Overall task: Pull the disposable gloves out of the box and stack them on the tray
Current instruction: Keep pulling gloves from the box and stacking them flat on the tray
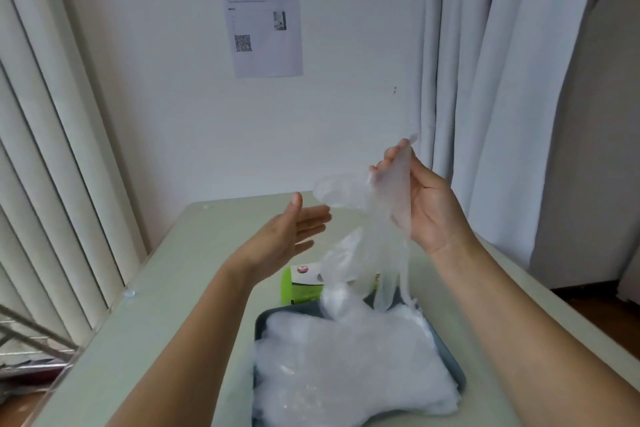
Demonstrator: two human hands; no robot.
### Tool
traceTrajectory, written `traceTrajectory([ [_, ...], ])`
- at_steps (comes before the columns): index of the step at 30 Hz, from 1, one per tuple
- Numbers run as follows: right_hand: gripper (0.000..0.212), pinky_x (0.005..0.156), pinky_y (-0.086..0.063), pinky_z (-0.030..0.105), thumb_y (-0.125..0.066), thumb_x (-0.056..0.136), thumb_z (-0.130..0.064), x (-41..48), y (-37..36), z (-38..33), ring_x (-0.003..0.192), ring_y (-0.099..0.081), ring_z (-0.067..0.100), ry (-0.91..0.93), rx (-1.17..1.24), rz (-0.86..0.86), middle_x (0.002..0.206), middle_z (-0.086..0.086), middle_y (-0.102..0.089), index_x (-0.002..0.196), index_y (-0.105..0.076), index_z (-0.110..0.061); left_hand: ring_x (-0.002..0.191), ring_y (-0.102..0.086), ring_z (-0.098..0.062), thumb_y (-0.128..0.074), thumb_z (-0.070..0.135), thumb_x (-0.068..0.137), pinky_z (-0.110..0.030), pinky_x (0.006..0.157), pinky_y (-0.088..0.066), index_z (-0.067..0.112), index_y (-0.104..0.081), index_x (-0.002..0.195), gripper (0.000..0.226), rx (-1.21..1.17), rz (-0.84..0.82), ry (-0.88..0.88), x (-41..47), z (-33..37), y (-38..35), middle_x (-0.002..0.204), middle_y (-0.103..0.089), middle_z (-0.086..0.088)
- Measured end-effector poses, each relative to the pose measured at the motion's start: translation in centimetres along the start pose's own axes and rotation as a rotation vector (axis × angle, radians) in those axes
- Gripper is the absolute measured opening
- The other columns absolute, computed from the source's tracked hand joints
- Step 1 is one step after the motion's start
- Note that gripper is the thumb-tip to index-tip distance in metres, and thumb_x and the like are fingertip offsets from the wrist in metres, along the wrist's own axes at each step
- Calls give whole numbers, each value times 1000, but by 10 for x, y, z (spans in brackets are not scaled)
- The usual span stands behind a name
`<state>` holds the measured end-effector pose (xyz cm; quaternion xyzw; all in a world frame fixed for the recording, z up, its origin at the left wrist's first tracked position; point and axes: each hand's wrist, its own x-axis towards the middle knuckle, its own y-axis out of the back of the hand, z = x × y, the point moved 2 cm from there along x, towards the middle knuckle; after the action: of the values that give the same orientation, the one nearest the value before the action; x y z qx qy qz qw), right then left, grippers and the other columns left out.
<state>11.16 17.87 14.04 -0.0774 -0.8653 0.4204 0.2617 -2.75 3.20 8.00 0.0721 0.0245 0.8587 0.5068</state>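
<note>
Above the counter [166, 288], at left, my left hand [294, 232] is fully open. Its palm is turned rightward, its fingers are straight, and it holds nothing. Below it the green box [299, 286] stands at the far edge of the tray [453, 362]. At centre hangs the glove [363, 253], a clear film with its long axis near vertical. Its upper end is at my right hand. The narrow strips, which I take for its fingers, point down, ending just over the stack [346, 367] on the tray. At right, my right hand [429, 204] holds that upper end; the film veils the exact pinch.

Procedure, as I judge it:
1. Bring the left hand under the lower half and support it flat.
2. Swing the axis level and align it with the stack.
3. Lower it, and release only once the film settles. Film this light will likely drift.
</note>
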Motion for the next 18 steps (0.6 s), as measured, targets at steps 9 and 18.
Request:
traceTrajectory([
  [9, 27, 86, -55, 29, -51, 89, -16, -5, -15, 25, 73, -66, 11, -18, 9, 34, 78, -2, -66, 76, -74, -14, 128, -47, 1, -75, 61, 63, -33, 113, -36, 27, -47, 140, 88, 337, -5, -147, -56, 18, -58, 140, -52, 12],
  [18, 15, 71, -57, 24, -59, 90, -28, -22, 4, 48, 75, -65, 10, -106, -180, 162, 79, -4, -65, 86, -67, -17, 90, -45, 33, -73, 41, 80, 5, 73, -34, 50, -47, 102, 36, 378, 193, -144, -95, 12, -93, 88, -49, 56],
])
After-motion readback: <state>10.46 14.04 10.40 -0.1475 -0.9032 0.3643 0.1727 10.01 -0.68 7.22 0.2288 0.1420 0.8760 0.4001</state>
